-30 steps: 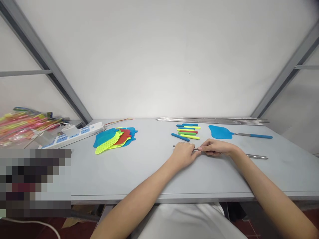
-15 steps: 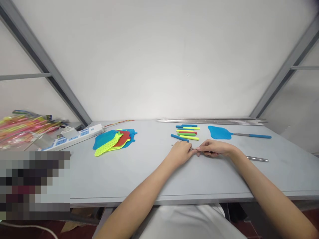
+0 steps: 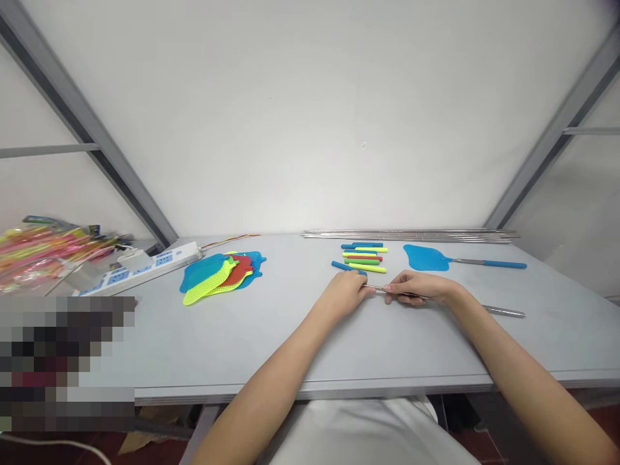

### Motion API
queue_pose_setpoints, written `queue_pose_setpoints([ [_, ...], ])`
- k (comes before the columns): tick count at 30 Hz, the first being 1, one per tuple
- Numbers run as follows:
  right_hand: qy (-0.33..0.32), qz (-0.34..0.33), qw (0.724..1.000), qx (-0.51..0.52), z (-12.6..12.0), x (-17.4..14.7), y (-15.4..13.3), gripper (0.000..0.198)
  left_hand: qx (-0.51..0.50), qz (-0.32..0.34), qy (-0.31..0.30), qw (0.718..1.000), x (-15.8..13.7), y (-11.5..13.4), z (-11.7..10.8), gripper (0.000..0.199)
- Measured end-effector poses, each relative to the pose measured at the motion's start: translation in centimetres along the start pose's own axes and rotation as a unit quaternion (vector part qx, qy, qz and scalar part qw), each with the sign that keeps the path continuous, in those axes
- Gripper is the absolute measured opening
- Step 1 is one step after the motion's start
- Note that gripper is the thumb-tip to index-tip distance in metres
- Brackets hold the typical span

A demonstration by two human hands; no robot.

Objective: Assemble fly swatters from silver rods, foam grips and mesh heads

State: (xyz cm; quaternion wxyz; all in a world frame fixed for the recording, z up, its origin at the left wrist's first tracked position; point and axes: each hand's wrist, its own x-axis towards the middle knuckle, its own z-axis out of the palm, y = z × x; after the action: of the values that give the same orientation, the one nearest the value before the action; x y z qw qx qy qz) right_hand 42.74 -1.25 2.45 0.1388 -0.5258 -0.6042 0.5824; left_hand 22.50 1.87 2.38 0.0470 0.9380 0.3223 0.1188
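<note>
A thin metal rod (image 3: pixel 374 288) spans the gap between my hands, low over the grey table. My left hand (image 3: pixel 343 290) is closed around its left end, right below the coloured handle sleeves (image 3: pixel 362 261). With thumb and fingers, my right hand (image 3: pixel 413 288) pinches the rod a little farther along. Beyond my right wrist a thicker metal tube (image 3: pixel 504 311) shows, apparently in line with the rod; the stretch between is hidden. Behind that wrist lies an assembled fly swatter (image 3: pixel 426 257) with a blue head and blue handle.
Blue, red and yellow-green swatter heads (image 3: pixel 208 278) overlap on the left. Several long metal rods (image 3: pixel 411 235) lie along the wall. A white power strip (image 3: pixel 145 268) and colourful packaged items (image 3: pixel 48 245) occupy the far left. The table edge (image 3: pixel 217 392) runs along the front.
My left hand has shifted slightly left, widening the visible rod between my hands. The thick tube has moved a little right and down. My right hand has barely moved.
</note>
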Motion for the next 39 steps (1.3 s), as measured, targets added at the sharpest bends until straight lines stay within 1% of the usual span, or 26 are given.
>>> queue_pose_setpoints([
  [3,-0.001,-0.001,1.000,0.000,0.0,0.0,0.0,0.047,-0.002,-0.014,0.001,1.000,0.0,-0.1,-0.1,0.038],
  [8,-0.008,0.008,1.000,-0.010,0.0,0.2,0.1,0.047,0.013,-0.051,-0.026,0.998,-0.1,-0.1,0.4,0.043],
  [13,-0.026,0.010,1.000,-0.009,-0.2,0.3,0.2,0.047,0.034,-0.047,-0.049,0.997,-0.2,0.2,0.9,0.049],
  [19,-0.054,0.016,0.998,-0.016,-0.5,0.2,0.3,0.045,0.060,-0.041,-0.067,0.995,-0.3,1.0,1.0,0.050],
  [22,-0.065,0.022,0.998,-0.015,-0.6,0.3,0.3,0.043,0.075,-0.033,-0.060,0.995,-0.2,1.2,1.3,0.050],
  [27,-0.058,0.021,0.998,-0.021,-0.7,0.4,0.5,0.041,0.088,-0.027,-0.042,0.995,0.0,1.2,1.9,0.050],
  [32,-0.057,0.005,0.998,-0.034,-0.3,0.9,0.5,0.041,0.093,-0.001,-0.025,0.995,-0.1,1.5,2.4,0.048],
  [35,-0.061,0.000,0.997,-0.038,-0.1,1.1,0.5,0.042,0.085,0.003,-0.026,0.996,-0.1,1.7,2.5,0.048],
  [39,-0.061,0.006,0.998,-0.026,-0.1,1.0,0.5,0.043,0.070,0.003,-0.031,0.997,-0.1,1.8,2.2,0.053],
])
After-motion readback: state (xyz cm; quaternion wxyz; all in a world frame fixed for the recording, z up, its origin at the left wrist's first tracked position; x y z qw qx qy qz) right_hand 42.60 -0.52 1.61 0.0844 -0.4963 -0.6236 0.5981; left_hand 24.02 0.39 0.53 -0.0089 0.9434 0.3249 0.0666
